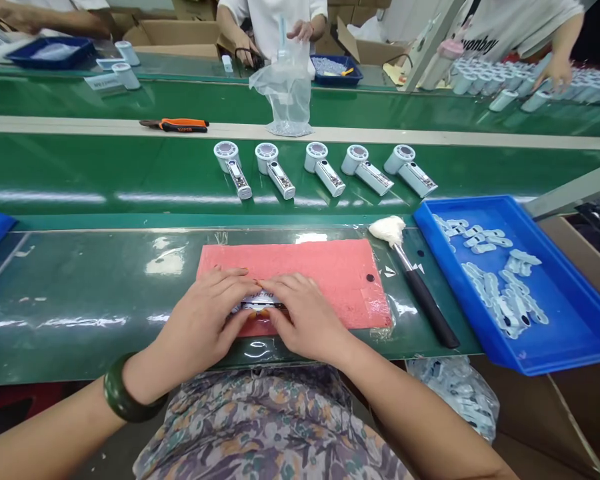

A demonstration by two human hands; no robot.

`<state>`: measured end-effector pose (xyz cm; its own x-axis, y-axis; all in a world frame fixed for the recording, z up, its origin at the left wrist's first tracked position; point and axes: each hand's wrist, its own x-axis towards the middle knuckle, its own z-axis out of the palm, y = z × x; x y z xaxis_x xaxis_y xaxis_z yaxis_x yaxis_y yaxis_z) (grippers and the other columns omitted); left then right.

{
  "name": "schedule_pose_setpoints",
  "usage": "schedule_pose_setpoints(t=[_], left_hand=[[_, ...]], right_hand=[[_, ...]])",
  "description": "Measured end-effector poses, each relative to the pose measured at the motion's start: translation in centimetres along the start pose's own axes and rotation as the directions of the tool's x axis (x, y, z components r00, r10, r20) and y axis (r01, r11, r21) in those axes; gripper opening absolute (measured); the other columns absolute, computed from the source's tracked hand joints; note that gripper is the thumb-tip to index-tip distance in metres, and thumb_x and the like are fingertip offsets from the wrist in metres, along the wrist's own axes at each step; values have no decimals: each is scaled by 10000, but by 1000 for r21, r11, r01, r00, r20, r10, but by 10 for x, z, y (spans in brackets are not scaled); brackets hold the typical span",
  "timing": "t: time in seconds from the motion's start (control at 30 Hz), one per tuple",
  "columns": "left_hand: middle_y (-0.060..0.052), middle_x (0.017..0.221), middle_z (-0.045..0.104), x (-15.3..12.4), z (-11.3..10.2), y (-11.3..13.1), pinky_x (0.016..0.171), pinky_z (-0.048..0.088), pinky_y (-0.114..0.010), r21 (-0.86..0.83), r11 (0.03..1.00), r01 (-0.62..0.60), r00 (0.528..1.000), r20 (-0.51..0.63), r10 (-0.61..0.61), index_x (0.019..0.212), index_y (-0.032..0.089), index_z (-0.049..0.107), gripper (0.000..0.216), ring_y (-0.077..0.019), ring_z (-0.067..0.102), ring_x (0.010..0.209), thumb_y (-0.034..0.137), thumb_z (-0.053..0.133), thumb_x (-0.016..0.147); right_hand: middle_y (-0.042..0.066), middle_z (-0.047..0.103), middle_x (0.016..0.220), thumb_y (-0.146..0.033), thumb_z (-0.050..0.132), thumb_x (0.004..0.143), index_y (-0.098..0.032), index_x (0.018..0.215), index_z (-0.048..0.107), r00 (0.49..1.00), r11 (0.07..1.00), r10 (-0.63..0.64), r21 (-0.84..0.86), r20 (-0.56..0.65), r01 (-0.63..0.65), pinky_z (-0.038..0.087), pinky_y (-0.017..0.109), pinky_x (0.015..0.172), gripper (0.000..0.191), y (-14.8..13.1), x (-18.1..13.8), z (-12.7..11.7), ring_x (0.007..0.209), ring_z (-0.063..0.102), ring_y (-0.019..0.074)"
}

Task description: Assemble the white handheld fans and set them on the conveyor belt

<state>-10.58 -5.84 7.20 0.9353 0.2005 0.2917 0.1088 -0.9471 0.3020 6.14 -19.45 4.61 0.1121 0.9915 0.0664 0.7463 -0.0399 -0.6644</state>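
On the pink mat (325,273), my left hand (205,310) and my right hand (305,310) meet around a handheld fan (260,300). Only a shiny silver strip of its handle with dark lettering shows between my fingers; the rest is covered. Fingertips of both hands press from above while the thumbs grip the near side. A green bangle is on my left wrist. Beyond the mat, several handheld fans (325,170) lie in a row on the green belt, their shiny handles pointing toward me.
Right of the mat lies a black-handled mallet (425,293) with a white-wrapped head. A blue tray (570,313) of pale blue strips stands farther right. Orange-handled pliers (180,125) and a clear bag (287,100) rest beyond the fans. Co-workers' hands are across the line.
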Motion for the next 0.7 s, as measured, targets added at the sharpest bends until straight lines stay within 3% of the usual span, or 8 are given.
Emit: schedule_pose_setpoints(t=[0.13, 0.27, 0.4, 0.53, 0.6, 0.7], left_hand=[[-55, 1120, 696, 1, 2, 3, 968, 506, -440, -20, 998, 53, 999, -8, -53, 1137, 198, 625, 228, -261, 628, 1091, 226, 437, 1011], [-81, 1160, 675, 3, 1, 4, 984, 499, -481, 78, 996, -43, 998, 37, 41, 1190, 182, 595, 230, -306, 583, 1159, 233, 497, 988], [-117, 1079, 659, 6, -12, -6, 894, 528, -510, 315, 934, -169, 986, 55, 160, 1081, 165, 630, 203, -325, 608, 1037, 139, 498, 928], [-147, 1193, 630, 31, -42, -61, 932, 542, -554, 522, 826, -212, 976, 71, 206, 1066, 192, 681, 274, -381, 574, 1202, 111, 444, 955], [-151, 1372, 557, 53, -59, -103, 986, 517, -600, 592, 797, -124, 991, 28, 134, 1068, 207, 709, 333, -428, 489, 1342, 115, 401, 982], [-151, 1535, 436, 89, -75, -166, 1106, 383, -700, 559, 822, 108, 994, -52, -96, 1067, 170, 731, 392, -470, 340, 1465, 83, 360, 976]], right_hand=[[81, 650, 1285, -165, 566, 966, -159, 1355, 594, 999, 999, 10, 32, -33, -9, 446, 493, 988, 390, -1, 2, 2, 1144, 543, 277], [85, 660, 1284, -192, 549, 973, -160, 1347, 598, 995, 992, -38, 118, -92, 49, 457, 489, 1007, 379, 5, 1, 4, 1150, 567, 265], [111, 592, 1398, -282, 522, 1012, -174, 1414, 535, 945, 957, -49, 255, -322, 136, 444, 460, 1106, 417, 14, -4, 10, 1282, 528, 239], [119, 601, 1346, -327, 531, 1025, -201, 1375, 553, 882, 918, 81, 380, -463, 115, 468, 438, 1104, 373, 18, -6, 20, 1270, 553, 226], [120, 623, 1307, -315, 522, 1023, -208, 1349, 569, 893, 918, 98, 386, -439, 89, 488, 457, 1078, 347, 18, -5, 24, 1231, 577, 240], [125, 642, 1281, -277, 516, 1000, -208, 1332, 580, 922, 940, 75, 336, -380, 62, 505, 508, 1037, 345, 16, -3, 28, 1191, 596, 273]])
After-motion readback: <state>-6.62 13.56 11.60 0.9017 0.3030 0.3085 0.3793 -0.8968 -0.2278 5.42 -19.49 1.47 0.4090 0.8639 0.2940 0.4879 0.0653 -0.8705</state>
